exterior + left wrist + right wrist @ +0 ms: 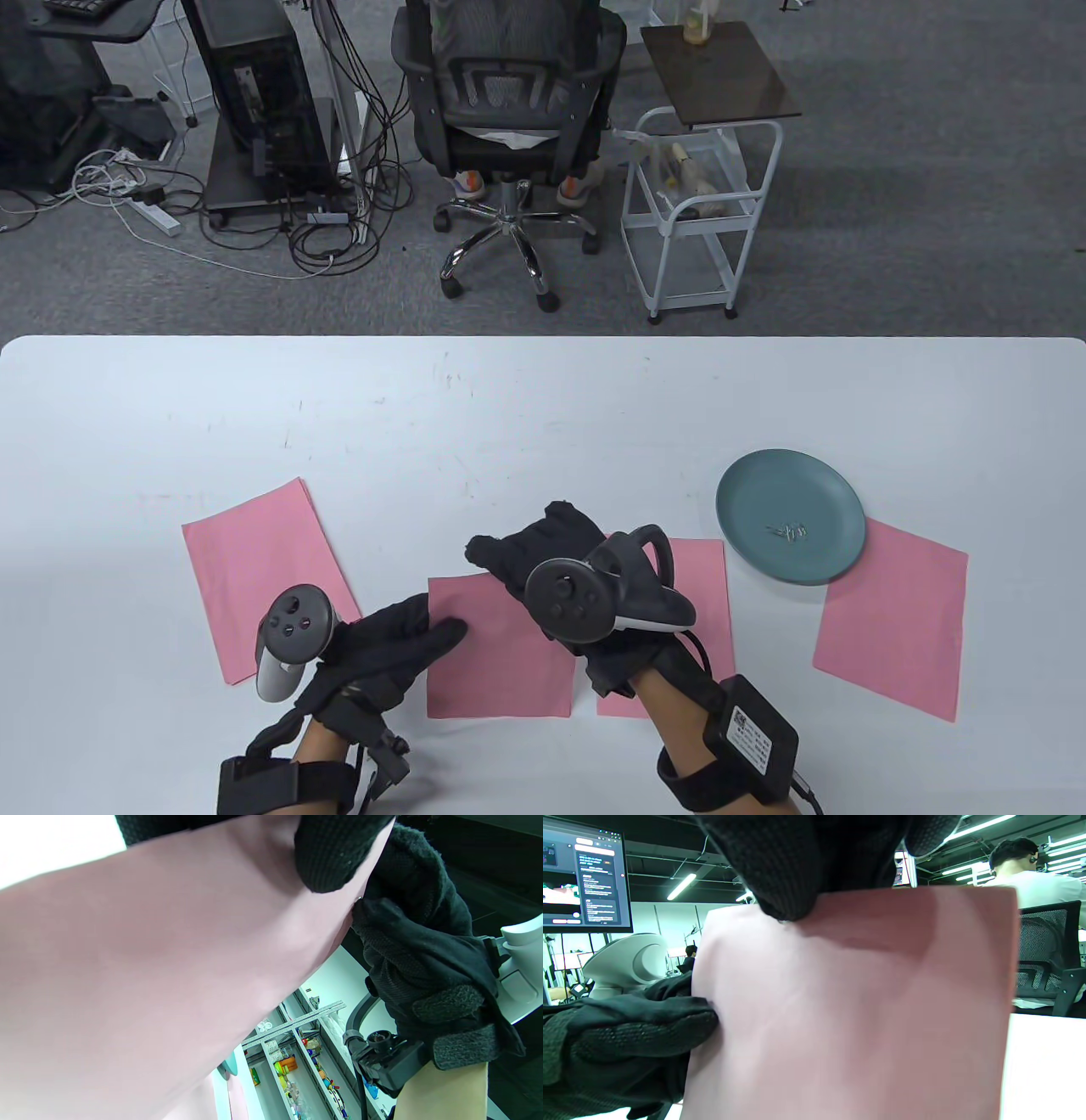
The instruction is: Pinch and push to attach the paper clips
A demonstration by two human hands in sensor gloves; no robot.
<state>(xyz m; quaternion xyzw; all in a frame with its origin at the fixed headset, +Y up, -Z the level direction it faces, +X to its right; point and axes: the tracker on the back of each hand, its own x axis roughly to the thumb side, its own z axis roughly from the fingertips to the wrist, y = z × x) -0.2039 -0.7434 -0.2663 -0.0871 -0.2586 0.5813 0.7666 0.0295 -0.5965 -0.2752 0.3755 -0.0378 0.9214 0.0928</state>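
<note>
1. Four pink paper sheets lie on the white desk (543, 399). The middle sheet (501, 654) is the one being worked on; the left sheet (259, 577) lies apart on its left, another sheet (700, 594) lies partly under the right hand, and the far-right sheet (895, 628) has a corner tucked under the teal plate (747, 492).

2. The left hand (382, 654) holds the middle sheet at its left edge — the right wrist view shows its fingers (628, 1043) closed against the paper's side, steadying it.

3. The right hand (543, 552) is clenched at the sheet's top edge, near the top right corner. In the right wrist view its fingertips (785, 882) pinch down onto that edge. A tiny metallic glint shows at the edge in the left wrist view, which may be a paper clip, but it is too small to be sure.

4. The spare paper clips (787, 533) sit in a small pile on the plate, well apart from both hands.

5. My reading of progress: the job looks early. The pinch at the edge suggests a clip is being pushed onto the middle sheet right now — whether it is fully seated cannot be told. No clip is visible on the other three sheets, so if each is meant to get one, those remain, with the pile on the plate to draw from.
</note>
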